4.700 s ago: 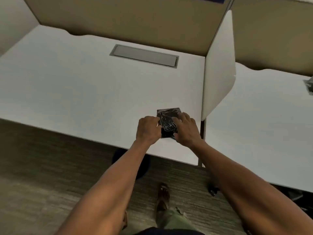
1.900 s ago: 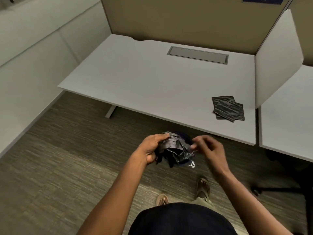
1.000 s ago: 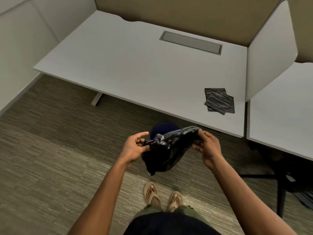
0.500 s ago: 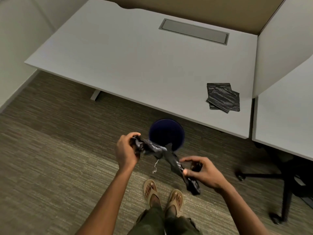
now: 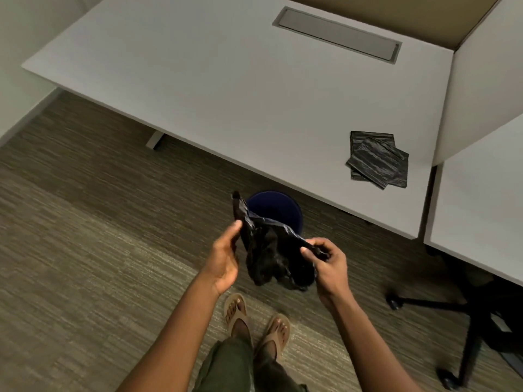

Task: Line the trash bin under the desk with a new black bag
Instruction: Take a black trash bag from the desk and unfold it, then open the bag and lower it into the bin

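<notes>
Standing on the carpeted floor [image 5: 85,264] before the white counter [image 5: 226,89], the person holds a crumpled black bag [image 5: 268,250] between both hands at about waist level; the left hand [image 5: 225,258] pinches the bag's upper left edge between thumb and fingers, with a point of plastic sticking up above the thumb; the right hand [image 5: 328,264] is clenched around a bunched section of the bag's right edge; the bulk of the bag hangs slack below and between the two hands, only partly opened.

The trash bin [image 5: 278,206], dark blue and round, stands on the floor at the front edge of the counter, partly under it; its open mouth faces up and shows no liner; the held bag overlaps the bin's near rim in this view, but whether the two touch cannot be told.

A small stack of folded black bags [image 5: 377,159] lies on the counter near its right front corner, just beside the white divider panel [image 5: 486,80]; a grey cable-access flap [image 5: 336,38] is set flush in the counter near its rear edge.

A second counter [image 5: 481,207] adjoins on the right; the black wheeled base of an office chair [image 5: 467,315] stands below it; the person's sandalled feet [image 5: 254,321] are placed side by side, well short of the bin.
</notes>
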Motion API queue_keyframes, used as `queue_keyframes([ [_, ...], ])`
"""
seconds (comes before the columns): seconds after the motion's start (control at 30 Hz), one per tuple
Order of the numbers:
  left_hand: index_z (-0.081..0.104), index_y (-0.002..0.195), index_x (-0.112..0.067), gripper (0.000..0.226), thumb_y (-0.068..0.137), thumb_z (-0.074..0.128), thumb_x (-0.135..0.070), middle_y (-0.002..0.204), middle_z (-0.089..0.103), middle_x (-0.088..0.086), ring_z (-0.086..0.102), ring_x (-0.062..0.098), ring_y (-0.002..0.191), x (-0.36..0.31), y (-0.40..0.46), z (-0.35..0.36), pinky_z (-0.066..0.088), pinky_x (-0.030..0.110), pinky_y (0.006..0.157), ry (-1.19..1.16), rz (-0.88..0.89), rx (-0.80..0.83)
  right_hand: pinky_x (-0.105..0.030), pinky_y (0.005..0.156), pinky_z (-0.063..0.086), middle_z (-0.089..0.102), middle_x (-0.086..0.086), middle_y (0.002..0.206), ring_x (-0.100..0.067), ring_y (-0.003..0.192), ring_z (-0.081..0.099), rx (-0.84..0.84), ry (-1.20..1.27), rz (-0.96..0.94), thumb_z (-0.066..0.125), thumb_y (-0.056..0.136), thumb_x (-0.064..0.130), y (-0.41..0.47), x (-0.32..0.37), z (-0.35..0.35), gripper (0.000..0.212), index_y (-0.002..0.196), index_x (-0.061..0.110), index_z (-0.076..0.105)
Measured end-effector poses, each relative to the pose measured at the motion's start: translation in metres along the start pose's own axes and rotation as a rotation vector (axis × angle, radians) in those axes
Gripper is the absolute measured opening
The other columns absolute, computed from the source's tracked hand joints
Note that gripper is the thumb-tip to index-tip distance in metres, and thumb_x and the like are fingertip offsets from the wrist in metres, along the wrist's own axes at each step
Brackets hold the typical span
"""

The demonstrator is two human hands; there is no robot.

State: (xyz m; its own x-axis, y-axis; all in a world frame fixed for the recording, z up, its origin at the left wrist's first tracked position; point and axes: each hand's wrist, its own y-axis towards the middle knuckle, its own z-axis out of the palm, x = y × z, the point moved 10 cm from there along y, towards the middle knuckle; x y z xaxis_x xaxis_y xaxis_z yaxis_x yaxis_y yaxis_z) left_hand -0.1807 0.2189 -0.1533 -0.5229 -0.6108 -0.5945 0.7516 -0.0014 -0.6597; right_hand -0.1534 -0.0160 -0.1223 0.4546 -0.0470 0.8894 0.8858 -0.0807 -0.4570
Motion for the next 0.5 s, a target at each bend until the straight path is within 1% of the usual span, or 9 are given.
queue_keyframes([
  [0.07,0.074,0.128,-0.022,0.048,0.086,0.075,-0.045,0.128,0.076,0.005,0.066,0.024,0.125,0.029,0.006,0.019,0.05,0.038,0.093,0.105,-0.105,0.003,-0.054,0.097,0.056,0.076,-0.018,0.102,-0.032,0.099,0.071,0.039,-0.006,-0.002,0.076,0.083,-0.009,0.006,-0.002,0.021,0.018,0.088,0.007,0.072],
  [0.1,0.072,0.131,-0.018,0.048,0.087,0.075,-0.039,0.127,0.076,0.01,0.067,0.029,0.125,0.038,0.009,0.025,0.053,0.039,0.091,0.102,-0.136,-0.019,-0.05,0.094,0.059,0.076,-0.018,0.105,-0.031,0.101,0.072,0.069,-0.013,0.003,0.078,0.082,-0.007,0.007,-0.003,0.032,0.017,0.086,0.009,0.072],
  [0.17,0.072,0.127,-0.011,0.036,0.092,0.07,-0.017,0.12,0.076,0.017,0.068,0.037,0.12,0.042,0.018,0.018,0.057,0.044,0.089,0.081,-0.106,-0.143,-0.039,0.083,0.06,0.076,-0.017,0.108,-0.03,0.103,0.072,0.108,0.016,0.022,0.079,0.083,-0.002,0.01,-0.007,0.043,0.02,0.078,0.012,0.065],
  [0.23,0.078,0.11,-0.014,0.025,0.091,0.066,-0.002,0.109,0.077,0.019,0.074,0.034,0.101,0.035,0.022,-0.001,0.059,0.048,0.087,0.099,-0.028,-0.258,-0.037,0.079,0.056,0.075,-0.016,0.097,-0.03,0.097,0.071,0.108,0.13,0.048,0.074,0.086,-0.004,0.015,-0.014,0.038,0.03,0.069,0.014,0.057],
  [0.3,0.082,0.097,-0.019,0.021,0.09,0.068,-0.004,0.1,0.081,0.013,0.079,0.027,0.088,0.028,0.017,-0.007,0.064,0.042,0.075,0.082,0.016,-0.258,-0.041,0.078,0.052,0.069,-0.01,0.079,-0.023,0.081,0.067,0.1,0.2,0.048,0.072,0.089,-0.003,0.018,-0.017,0.028,0.03,0.07,0.016,0.058],
  [0.37,0.084,0.093,-0.024,0.021,0.09,0.071,-0.009,0.096,0.083,0.006,0.081,0.019,0.085,0.025,0.011,-0.005,0.062,0.03,0.065,0.126,0.074,-0.2,-0.042,0.076,0.052,0.068,-0.011,0.079,-0.023,0.076,0.065,0.148,0.121,0.028,0.074,0.091,0.012,0.015,-0.022,0.026,0.008,0.091,0.013,0.066],
  [0.4,0.084,0.094,-0.024,0.019,0.091,0.071,-0.011,0.095,0.083,0.005,0.08,0.016,0.083,0.027,0.008,-0.003,0.061,0.026,0.062,0.174,0.089,-0.195,-0.041,0.076,0.054,0.072,-0.011,0.088,-0.024,0.08,0.067,0.184,0.078,0.023,0.075,0.091,0.026,0.012,-0.027,0.028,0.02,0.108,0.016,0.068],
  [0.43,0.084,0.098,-0.022,0.017,0.093,0.07,-0.013,0.095,0.083,0.004,0.08,0.015,0.083,0.032,0.005,-0.003,0.06,0.025,0.061,0.208,0.089,-0.207,-0.037,0.076,0.057,0.075,-0.006,0.099,-0.02,0.086,0.07,0.229,0.048,0.03,0.074,0.09,0.04,0.007,-0.03,0.031,0.036,0.122,0.024,0.066],
  [0.5,0.081,0.109,-0.015,0.027,0.102,0.056,-0.021,0.103,0.082,0.01,0.08,0.021,0.089,0.049,0.002,-0.003,0.061,0.029,0.065,0.17,0.04,-0.205,-0.026,0.078,0.06,0.074,0.013,0.115,-0.007,0.099,0.073,0.295,-0.064,-0.017,0.076,0.084,0.053,0.006,-0.033,0.039,0.054,0.134,0.037,0.061],
])
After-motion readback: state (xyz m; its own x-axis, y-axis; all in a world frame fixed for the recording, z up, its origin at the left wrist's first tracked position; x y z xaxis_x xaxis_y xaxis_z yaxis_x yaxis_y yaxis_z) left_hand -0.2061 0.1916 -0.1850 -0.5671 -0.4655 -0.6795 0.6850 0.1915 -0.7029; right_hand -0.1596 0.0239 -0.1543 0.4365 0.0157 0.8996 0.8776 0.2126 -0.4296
